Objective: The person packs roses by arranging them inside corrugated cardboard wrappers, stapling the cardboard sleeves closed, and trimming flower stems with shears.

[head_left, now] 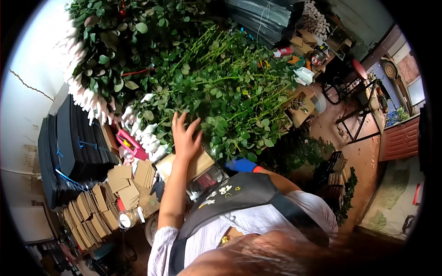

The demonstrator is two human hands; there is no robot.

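My left hand [187, 135], bare, reaches forward with its fingers spread at the near edge of a large pile of leafy green stems [216, 92]. Its fingertips are against the leaves and it holds nothing. My right hand [241, 165] wears a blue glove and rests low by the pile's near edge, close to the dark apron [235, 191]. The gloved fingers are partly hidden, and their pose is not clear. White-wrapped flower heads [149, 140] lie left of my left hand. A light brown block or box [200, 165] sits just below that hand.
Black stacked sheets [76, 142] stand at the left, above folded cardboard pieces [92, 216]. A pink holder [130, 143] and a glass jar [125, 219] are nearby. Cartons and small items [317, 57] lie upper right. A dark metal frame [359, 115] stands on the floor.
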